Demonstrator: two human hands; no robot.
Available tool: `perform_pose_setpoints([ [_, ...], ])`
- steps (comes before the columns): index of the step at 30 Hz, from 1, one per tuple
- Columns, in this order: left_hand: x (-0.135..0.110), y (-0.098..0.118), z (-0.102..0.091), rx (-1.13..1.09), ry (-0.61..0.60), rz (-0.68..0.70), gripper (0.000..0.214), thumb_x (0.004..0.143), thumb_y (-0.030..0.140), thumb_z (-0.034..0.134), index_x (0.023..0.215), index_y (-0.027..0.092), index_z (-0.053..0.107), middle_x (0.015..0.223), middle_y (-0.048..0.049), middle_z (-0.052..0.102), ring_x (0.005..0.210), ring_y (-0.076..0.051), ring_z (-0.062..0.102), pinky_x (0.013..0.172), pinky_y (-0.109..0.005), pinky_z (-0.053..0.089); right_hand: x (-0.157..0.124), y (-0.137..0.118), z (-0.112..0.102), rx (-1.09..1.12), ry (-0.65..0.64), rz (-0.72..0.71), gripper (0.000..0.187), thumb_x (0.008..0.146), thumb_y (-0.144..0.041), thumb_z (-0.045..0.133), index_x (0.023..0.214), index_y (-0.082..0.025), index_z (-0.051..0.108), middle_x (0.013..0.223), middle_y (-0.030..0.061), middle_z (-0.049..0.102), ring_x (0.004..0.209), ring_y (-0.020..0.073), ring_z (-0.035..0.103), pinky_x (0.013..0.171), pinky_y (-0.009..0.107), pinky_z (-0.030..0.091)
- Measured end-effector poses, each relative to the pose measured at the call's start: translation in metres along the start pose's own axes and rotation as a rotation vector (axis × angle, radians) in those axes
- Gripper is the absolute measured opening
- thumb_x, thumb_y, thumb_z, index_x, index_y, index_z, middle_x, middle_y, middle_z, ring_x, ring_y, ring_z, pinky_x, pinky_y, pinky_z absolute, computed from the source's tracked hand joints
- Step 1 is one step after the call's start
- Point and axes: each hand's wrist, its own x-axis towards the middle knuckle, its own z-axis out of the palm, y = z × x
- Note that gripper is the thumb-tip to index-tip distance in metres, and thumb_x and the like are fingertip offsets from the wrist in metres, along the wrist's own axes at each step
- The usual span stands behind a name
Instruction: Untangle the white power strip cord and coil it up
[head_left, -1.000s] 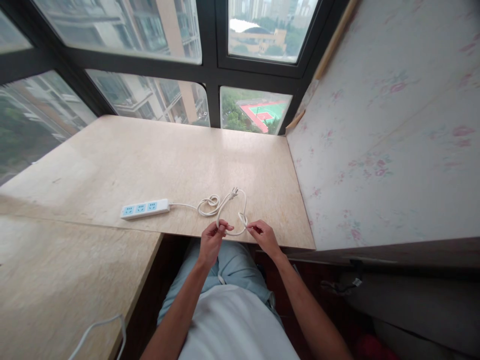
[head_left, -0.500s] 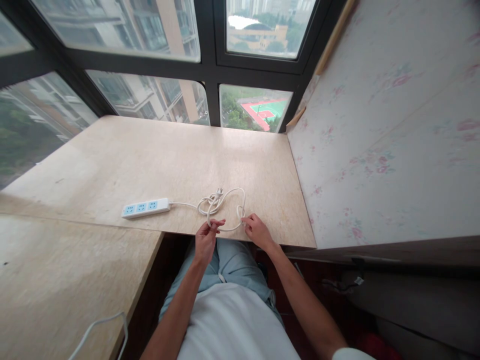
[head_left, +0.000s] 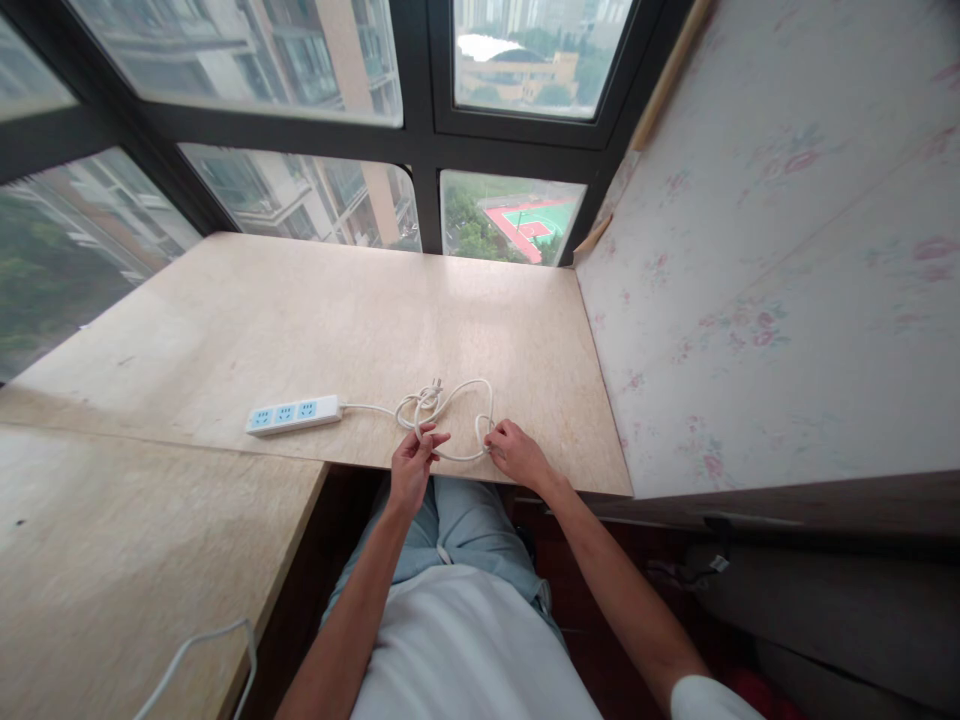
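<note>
A white power strip (head_left: 294, 415) with three blue socket panels lies on the stone-patterned sill. From its right end runs a white power cord (head_left: 367, 407), bunched in loops in front of me. The cord's plug (head_left: 435, 386) rests on those loops with its prongs pointing away. My left hand (head_left: 415, 462) is closed on the cord at the sill's front edge, pinching it between thumb and fingers. To the right, my right hand (head_left: 515, 452) grips the cord with its fingertips, beside a small loop. A slack length of cord hangs in a shallow curve between the hands.
The sill (head_left: 330, 300) meets a dark-framed window (head_left: 300, 130) at the back and a floral-papered wall (head_left: 765, 300) on the right. A lower-left counter section (head_left: 112, 550) carries another white cable (head_left: 202, 637). My legs are under the front edge.
Both hands stay on the cord with small shifts. My right hand's fingers have drawn closer round the cord, and the plug has turned slightly on the loops.
</note>
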Motion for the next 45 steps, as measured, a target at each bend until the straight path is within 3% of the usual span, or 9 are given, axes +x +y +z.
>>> perform_pose_setpoints([
  [12,0.019,-0.012,0.017,0.222,-0.004,0.063,0.043,0.074,0.041,0.072,0.107,0.014,0.063,0.086,-0.0088,0.070,0.085,-0.016,0.066,0.057,-0.017,0.041,-0.012,0.015,-0.006,0.012,0.051,-0.056,0.015,0.082,-0.010,0.058,0.093,-0.019,0.062,0.109,0.0072,0.056,0.096,0.0171,0.055,0.084,0.028,0.044],
  [18,0.020,-0.019,0.008,0.194,-0.013,-0.081,0.052,0.074,0.043,0.071,0.116,0.014,0.055,0.092,-0.0101,0.069,0.087,-0.019,0.068,0.060,-0.018,0.044,-0.016,0.018,-0.004,0.108,0.037,-0.031,0.017,0.080,-0.005,0.061,0.087,-0.020,0.063,0.095,0.0021,0.063,0.087,0.0141,0.058,0.078,0.024,0.043],
  [22,0.016,-0.017,-0.003,0.314,0.088,-0.129,0.055,0.074,0.036,0.071,0.119,0.015,0.048,0.103,-0.0107,0.063,0.081,-0.018,0.067,0.058,-0.022,0.049,-0.016,0.017,0.002,0.186,0.074,-0.020,0.011,0.077,-0.014,0.070,0.082,-0.019,0.062,0.089,0.0012,0.061,0.079,0.0130,0.056,0.070,0.023,0.041],
  [24,0.011,-0.012,-0.007,0.463,0.164,-0.076,0.052,0.075,0.031,0.068,0.120,0.016,0.047,0.110,-0.0111,0.060,0.085,-0.016,0.065,0.062,-0.023,0.050,-0.016,0.015,0.005,0.218,0.125,-0.004,0.015,0.076,-0.024,0.074,0.078,-0.019,0.060,0.084,0.0009,0.059,0.074,0.0129,0.054,0.066,0.023,0.040],
  [27,-0.004,-0.002,-0.007,0.716,0.257,0.162,0.045,0.078,0.031,0.063,0.119,0.016,0.050,0.116,-0.0120,0.055,0.093,-0.017,0.061,0.069,-0.026,0.050,-0.015,0.009,0.007,0.193,0.208,0.007,0.028,0.075,-0.039,0.075,0.074,-0.018,0.056,0.078,0.0012,0.057,0.072,0.0141,0.053,0.066,0.024,0.039],
  [31,-0.030,0.014,0.013,0.937,0.288,0.456,0.032,0.082,0.036,0.059,0.107,0.016,0.055,0.101,-0.0079,0.058,0.083,-0.015,0.057,0.068,-0.027,0.047,-0.009,-0.003,0.009,0.103,0.241,0.009,0.037,0.078,-0.051,0.069,0.071,-0.019,0.054,0.075,0.0024,0.057,0.073,0.0155,0.053,0.066,0.025,0.037],
  [36,-0.040,0.014,0.040,1.174,-0.024,0.456,0.030,0.079,0.043,0.065,0.095,0.018,0.062,0.079,-0.0006,0.061,0.065,-0.011,0.054,0.065,-0.025,0.043,-0.003,-0.016,0.011,0.074,0.250,0.020,0.036,0.086,-0.052,0.058,0.072,-0.019,0.055,0.075,0.0032,0.058,0.072,0.0156,0.053,0.063,0.025,0.035],
  [45,-0.026,-0.004,0.040,1.315,-0.030,0.556,0.013,0.083,0.030,0.060,0.086,0.020,0.067,0.077,-0.0004,0.067,0.065,-0.011,0.060,0.064,-0.022,0.041,-0.010,-0.010,-0.001,0.395,0.262,0.020,0.028,0.088,-0.046,0.060,0.080,-0.019,0.063,0.079,0.0027,0.060,0.066,0.0130,0.051,0.065,0.025,0.040],
])
